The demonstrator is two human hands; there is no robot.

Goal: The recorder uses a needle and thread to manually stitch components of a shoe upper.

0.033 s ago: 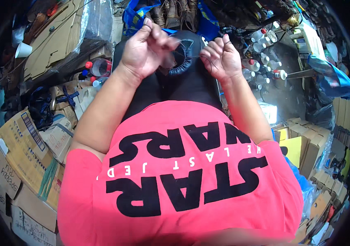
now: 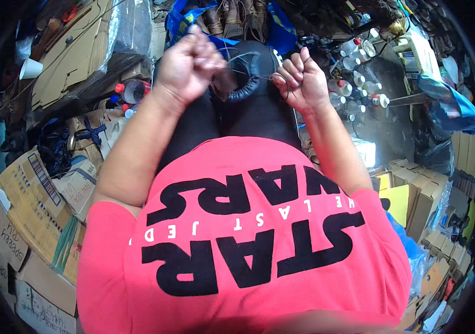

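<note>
On my black-trousered lap (image 2: pixel 193 123) rests a dark piece with a rounded opening and a thick, gathered-looking rim (image 2: pixel 248 89); it resembles a shoe, but I cannot be sure of its kind. Thin thread (image 2: pixel 240 55) loops over the opening and runs toward both hands. My left hand (image 2: pixel 189 68), raised at the piece's left, is closed and slightly blurred, with thread running to its fingers. To the right, my right hand (image 2: pixel 304 82) is closed on the thread, its thumb pointing up.
Beyond my knees stands a blue bag (image 2: pixel 282 33) beside brown lace-up boots (image 2: pixel 234 25). Several plastic bottles (image 2: pixel 354 92) crowd the right side. Cardboard boxes (image 2: pixel 31 206) are piled at left, below flat cardboard sheets (image 2: pixel 73 55). A white cup (image 2: pixel 31 69) lies far left.
My left hand has shifted a little left and downward. Loops of thread now show above the opening. The right hand has hardly moved.
</note>
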